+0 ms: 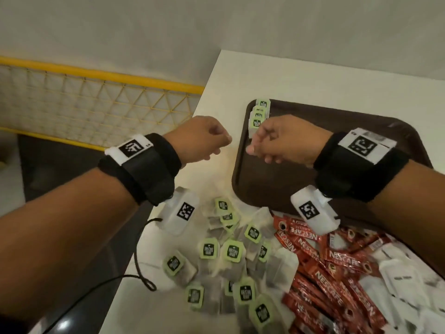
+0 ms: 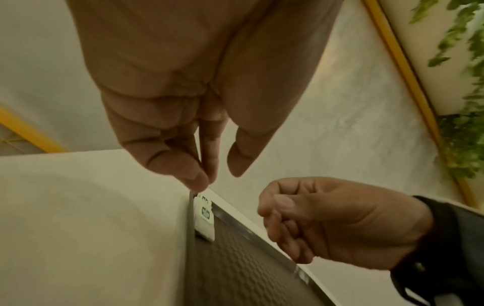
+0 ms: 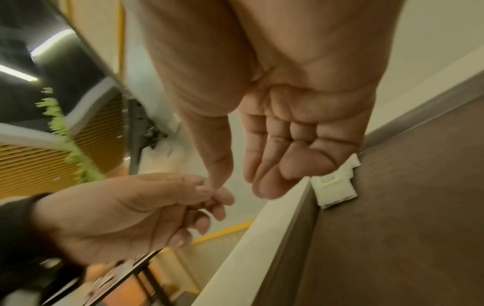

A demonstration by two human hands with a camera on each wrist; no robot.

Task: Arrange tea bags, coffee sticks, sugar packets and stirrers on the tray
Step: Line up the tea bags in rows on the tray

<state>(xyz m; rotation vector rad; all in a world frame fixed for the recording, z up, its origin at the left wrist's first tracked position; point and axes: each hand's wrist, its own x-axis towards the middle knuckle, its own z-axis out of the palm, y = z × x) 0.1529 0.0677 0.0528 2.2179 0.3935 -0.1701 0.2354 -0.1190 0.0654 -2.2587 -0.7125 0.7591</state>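
Note:
A brown tray (image 1: 313, 189) lies on the white table (image 1: 289, 75). A short row of green-labelled tea bags (image 1: 258, 116) stands at the tray's far left corner, also seen as tea bags (image 2: 205, 219) and tea bags (image 3: 334, 190). My right hand (image 1: 255, 143) hovers over the tray's left rim beside that row, fingers loosely curled, palm bare (image 3: 243, 186). My left hand (image 1: 224, 141) hangs just left of the tray, fingers loosely curled, holding nothing (image 2: 217, 174). Loose tea bags (image 1: 231, 256), red coffee sticks (image 1: 325, 261) and white sugar packets (image 1: 404, 280) are heaped near me. No stirrers show.
The table's left edge runs close beside my left hand, with a yellow mesh railing (image 1: 96, 104) and dark floor beyond. A black cord (image 1: 139, 273) loops over that edge near the tea bag heap. Bare tray floor (image 2: 235, 269) lies below the right hand.

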